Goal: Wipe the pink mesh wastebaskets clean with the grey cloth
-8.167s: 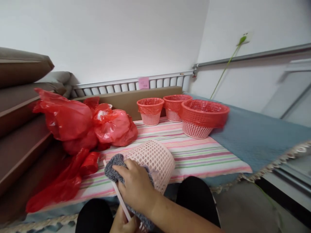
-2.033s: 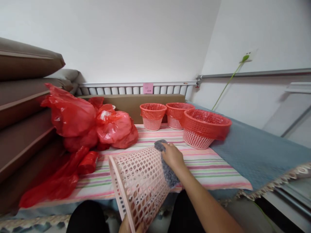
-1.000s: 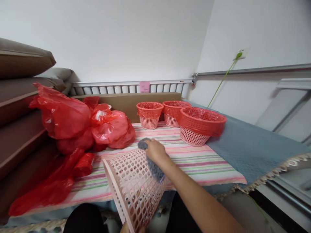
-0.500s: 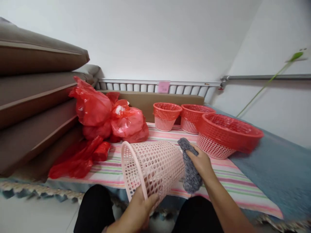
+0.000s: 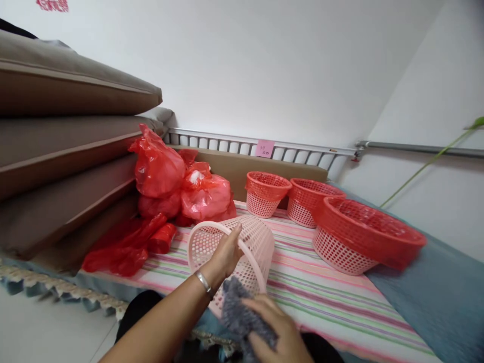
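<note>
A pale pink perforated plastic wastebasket (image 5: pixel 260 239) lies tilted on its side, its open mouth facing me. My left hand (image 5: pixel 226 254), with a silver bracelet at the wrist, grips the basket's rim, fingers inside and thumb over the edge. Bunched in my right hand (image 5: pixel 274 327) is a fluffy grey cloth (image 5: pixel 242 315), held at the lower part of the basket's mouth. Whether the cloth touches the inner wall, I cannot tell.
Three baskets with red liners (image 5: pixel 268 186) stand at the back right on a striped cloth (image 5: pixel 340 307). Filled red plastic bags (image 5: pixel 207 196) and a red bag roll (image 5: pixel 162 239) sit left, beside stacked brown cushions (image 5: pixel 75 146). A radiator (image 5: pixel 227 143) runs along the wall.
The basket has turned so its mouth faces me. My left hand has shifted up along the rim. My right hand has brought the grey cloth from the base round to the mouth.
</note>
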